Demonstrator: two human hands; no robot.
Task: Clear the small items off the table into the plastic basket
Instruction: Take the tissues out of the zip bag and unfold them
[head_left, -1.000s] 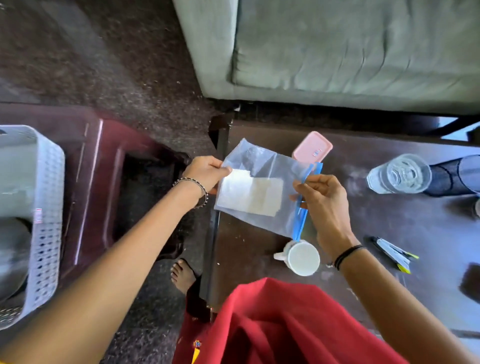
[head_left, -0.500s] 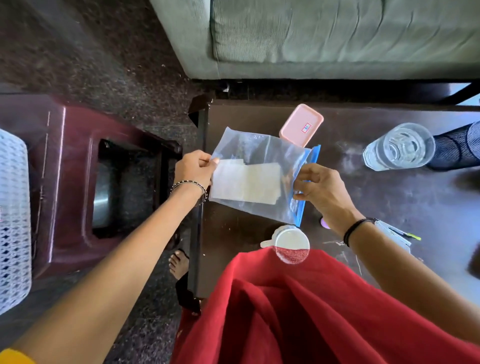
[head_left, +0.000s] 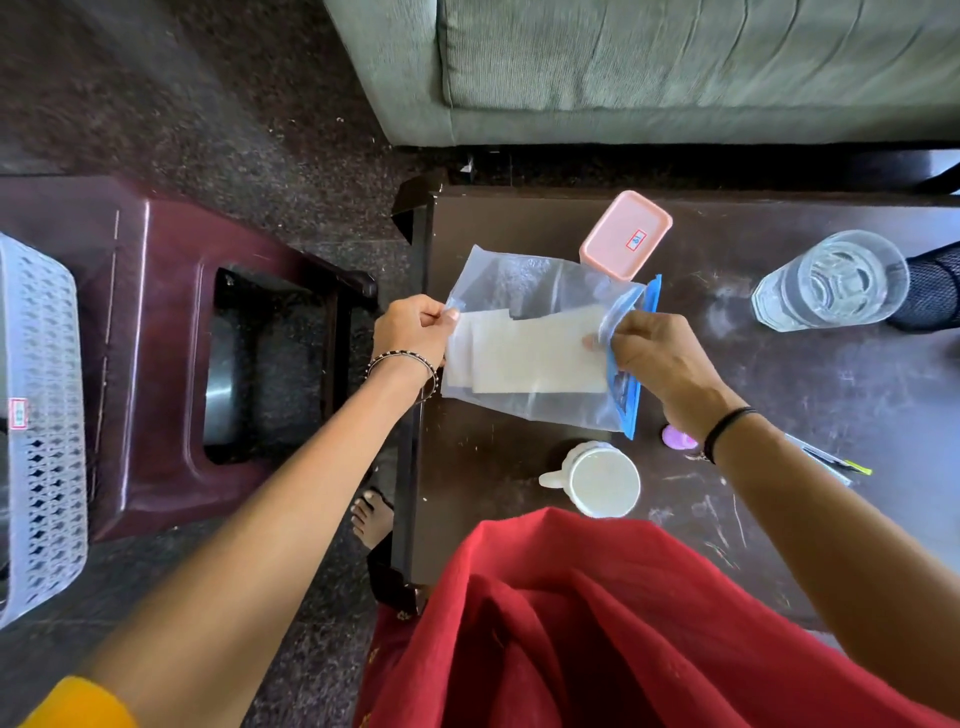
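We hold a clear zip bag (head_left: 540, 343) above the dark worktop (head_left: 779, 395), our left hand (head_left: 413, 332) pinching its left edge and our right hand (head_left: 657, 358) gripping the blue zip end. White sheets (head_left: 530, 358) lie inside it. On the worktop sit a pink box (head_left: 626, 234), a white mug (head_left: 597, 480), a glass (head_left: 831, 280) and a small purple item (head_left: 678, 439). The plastic basket (head_left: 41, 415) stands far left, beside a maroon stool (head_left: 156, 364).

Both hands pinch a clear bag (head_left: 540, 291), left hand (head_left: 413, 332) and right hand (head_left: 657, 353) at opposite edges, cup (head_left: 602, 480) below.
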